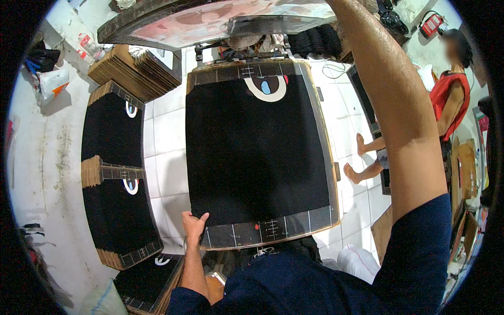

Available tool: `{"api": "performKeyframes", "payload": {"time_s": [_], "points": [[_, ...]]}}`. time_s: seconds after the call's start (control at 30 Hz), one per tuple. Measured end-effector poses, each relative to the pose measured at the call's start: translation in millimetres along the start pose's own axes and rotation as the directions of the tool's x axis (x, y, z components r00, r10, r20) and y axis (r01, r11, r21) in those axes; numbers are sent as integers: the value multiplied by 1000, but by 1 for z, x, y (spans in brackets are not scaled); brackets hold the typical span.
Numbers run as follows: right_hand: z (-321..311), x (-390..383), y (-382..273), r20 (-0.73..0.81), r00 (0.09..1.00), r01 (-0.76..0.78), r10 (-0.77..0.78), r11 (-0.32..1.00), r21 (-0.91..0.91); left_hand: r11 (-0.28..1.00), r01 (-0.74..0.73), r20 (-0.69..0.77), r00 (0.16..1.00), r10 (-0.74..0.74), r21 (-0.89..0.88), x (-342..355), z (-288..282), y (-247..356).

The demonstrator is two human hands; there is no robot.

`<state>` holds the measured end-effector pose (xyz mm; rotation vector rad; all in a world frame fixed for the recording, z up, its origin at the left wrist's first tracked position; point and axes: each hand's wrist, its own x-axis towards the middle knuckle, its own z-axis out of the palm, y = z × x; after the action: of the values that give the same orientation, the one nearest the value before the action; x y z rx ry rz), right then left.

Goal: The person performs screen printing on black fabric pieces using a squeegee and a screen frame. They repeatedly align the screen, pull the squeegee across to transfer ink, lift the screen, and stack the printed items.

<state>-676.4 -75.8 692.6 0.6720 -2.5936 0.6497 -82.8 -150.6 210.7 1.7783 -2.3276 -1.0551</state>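
In front of me a black cloth panel (252, 152) lies flat on a printing board (299, 226) with white ruled marks. Near its far edge is a printed eye shape (265, 89) in white, blue and red. My left hand (195, 226) pinches the near left corner of the cloth, thumb on top; whether it grips the board's edge too, I cannot tell. My right arm (404, 115) reaches up and away, its hand cut off by the upper edge of the view. Beyond the board, a printing screen (210, 23) in a dark frame stands tilted up.
At left, stacked boards (113, 126) carry more black panels with the same eye print. Behind them is a pile of brown boards (131, 73). A person in a red top (451, 102) sits at right, feet on the white tiles. A white sack (358, 261) lies near my right side.
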Motion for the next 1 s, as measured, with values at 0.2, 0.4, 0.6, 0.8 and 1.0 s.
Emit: {"api": "performKeyframes", "payload": {"time_s": [0.2,0.4,0.6,0.8,1.0], "points": [[-4,-6,-2,36,999,-12,12,1000,-3,991,-74,-99,991,85,114,5,6,22],[-10,-8,-4,76,997,19,-21,1000,20,736,-531,-153,758,634,421,18,86,147],[-2,19,1,-24,985,172,-172,985,16,630,-703,-158,617,771,331,86,179,319],[25,71,8,-74,952,299,-298,954,5,674,-609,-126,696,707,419,162,243,425],[41,117,6,-91,909,409,-407,912,6,652,-626,-207,634,745,429,198,281,480]]}}
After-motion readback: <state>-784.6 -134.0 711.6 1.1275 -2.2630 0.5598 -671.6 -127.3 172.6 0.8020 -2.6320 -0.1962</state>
